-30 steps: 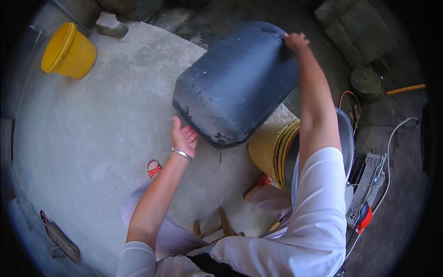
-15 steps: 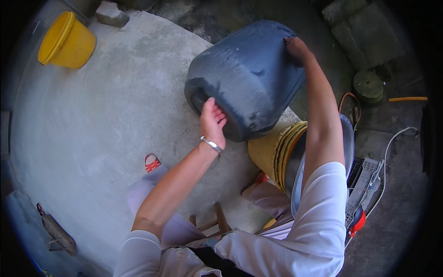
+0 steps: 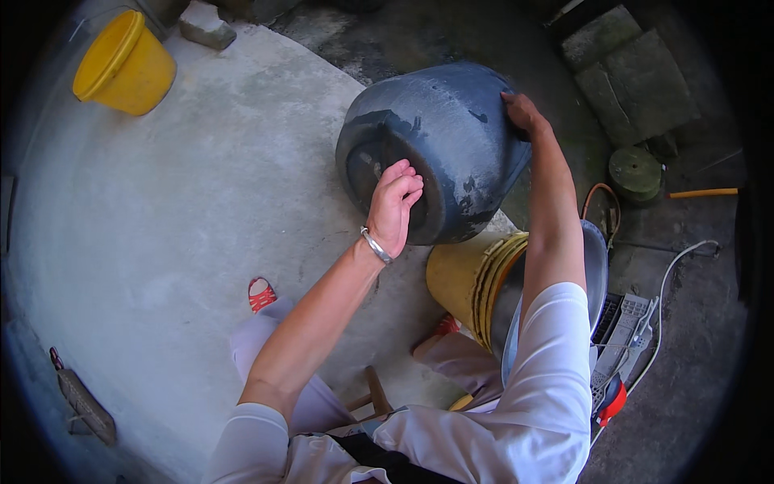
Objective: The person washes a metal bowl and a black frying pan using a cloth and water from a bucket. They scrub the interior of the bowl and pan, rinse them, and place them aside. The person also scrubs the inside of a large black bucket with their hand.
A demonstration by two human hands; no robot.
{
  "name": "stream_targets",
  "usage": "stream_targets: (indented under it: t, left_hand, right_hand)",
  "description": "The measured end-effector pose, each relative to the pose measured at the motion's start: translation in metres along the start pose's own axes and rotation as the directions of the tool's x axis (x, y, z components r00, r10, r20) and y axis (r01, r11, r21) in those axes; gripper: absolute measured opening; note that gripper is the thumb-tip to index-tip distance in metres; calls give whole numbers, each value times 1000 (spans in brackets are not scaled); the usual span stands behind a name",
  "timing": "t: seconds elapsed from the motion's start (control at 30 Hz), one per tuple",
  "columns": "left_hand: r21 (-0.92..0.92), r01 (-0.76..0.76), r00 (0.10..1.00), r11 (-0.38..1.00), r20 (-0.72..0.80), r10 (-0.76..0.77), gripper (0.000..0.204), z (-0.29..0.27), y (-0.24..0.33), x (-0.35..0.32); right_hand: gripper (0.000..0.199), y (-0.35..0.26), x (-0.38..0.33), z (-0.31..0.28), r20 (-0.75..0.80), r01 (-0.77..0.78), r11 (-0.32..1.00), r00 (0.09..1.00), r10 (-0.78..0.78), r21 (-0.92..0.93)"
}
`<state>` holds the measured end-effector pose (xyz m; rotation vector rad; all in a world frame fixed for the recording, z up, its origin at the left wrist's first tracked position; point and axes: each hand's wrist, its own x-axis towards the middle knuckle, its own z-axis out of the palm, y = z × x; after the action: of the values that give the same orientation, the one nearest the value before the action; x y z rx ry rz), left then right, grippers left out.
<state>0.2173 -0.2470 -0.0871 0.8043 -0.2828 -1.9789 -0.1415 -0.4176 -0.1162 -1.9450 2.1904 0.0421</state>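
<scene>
Tub (image 3: 451,137), dark grey plastic and large, is tipped on its side and held up between both hands above the concrete floor (image 3: 201,242), its bottom edge just over a stack of yellow buckets (image 3: 468,282).

Nearest to the person, the left hand (image 3: 393,208) presses curled fingers against the tub's recessed base, which faces the person and the lower left. The hand is not closed around anything; it bears flat and knuckled on the base. A metal bangle sits on that wrist.

Farther out, the right hand (image 3: 522,111) grasps the tub at its upper right side, near the rim end, fingers wrapped over the edge.

Long axis of the tub runs from the base at lower left to the mouth at upper right, away from the person. The left hand is the nearer of the two and sits on the axis; the right hand is off-axis, on the wall.

Beyond, a single yellow bucket (image 3: 125,64) stands well apart at upper left, beside a stone block (image 3: 205,24).
</scene>
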Motion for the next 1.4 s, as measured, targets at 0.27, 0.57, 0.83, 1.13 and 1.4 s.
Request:
stream_targets:
  t: [0.27, 0.57, 0.83, 1.13, 1.4]
  left_hand:
    - [39, 113, 991, 993, -77, -110, 59, -9, -9, 3]
    - [155, 252, 945, 955, -252, -209, 46, -45, -39, 4]
    - [556, 348, 890, 755, -449, -81, 66, -75, -41, 10]
    - [585, 374, 891, 720, -443, -104, 56, -66, -42, 3]
    - [615, 322, 902, 719, -429, -37, 61, -51, -38, -3]
  right_hand:
    - [41, -9, 4, 4, 64, -39, 999, 997, 41, -33]
    - [37, -31, 0, 21, -44, -2, 999, 999, 0, -45]
    - [37, -87, -36, -32, -189, -238, 950, 942, 276, 202]
    - [86, -6, -17, -29, -249, -390, 894, 864, 438, 221]
    - [85, 32, 17, -4, -129, -356, 900, 909, 396, 251]
